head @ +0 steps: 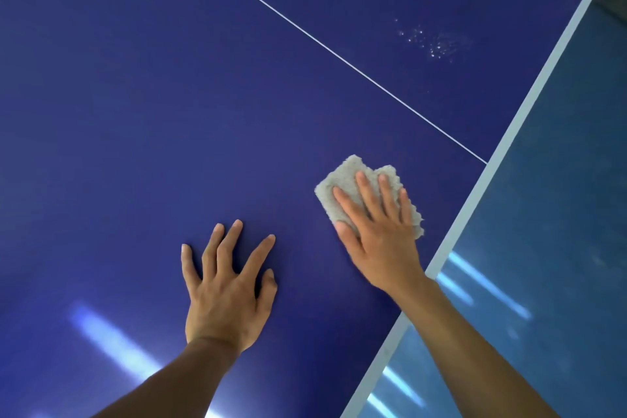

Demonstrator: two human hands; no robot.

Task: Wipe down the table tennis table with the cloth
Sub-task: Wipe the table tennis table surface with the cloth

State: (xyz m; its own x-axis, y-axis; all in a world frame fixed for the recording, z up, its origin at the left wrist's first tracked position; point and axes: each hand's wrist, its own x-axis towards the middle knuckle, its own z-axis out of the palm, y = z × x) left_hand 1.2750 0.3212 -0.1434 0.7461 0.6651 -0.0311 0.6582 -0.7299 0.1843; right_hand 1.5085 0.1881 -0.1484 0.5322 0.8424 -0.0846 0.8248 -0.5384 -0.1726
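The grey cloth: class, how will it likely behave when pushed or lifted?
Probably floppy: the cloth shows folded layers and frayed edges, suggesting soft fabric that droops when lifted. Pressed by the flat right hand, it should slide easily, since the table tennis table looks glossy.

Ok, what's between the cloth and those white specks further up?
In the head view, only bare blue table crossed by the thin white line.

Deep blue table [169,95] with thin white lines, pale grey-beige fuzzy cloth [342,180], lighter blue glossy floor [559,231].
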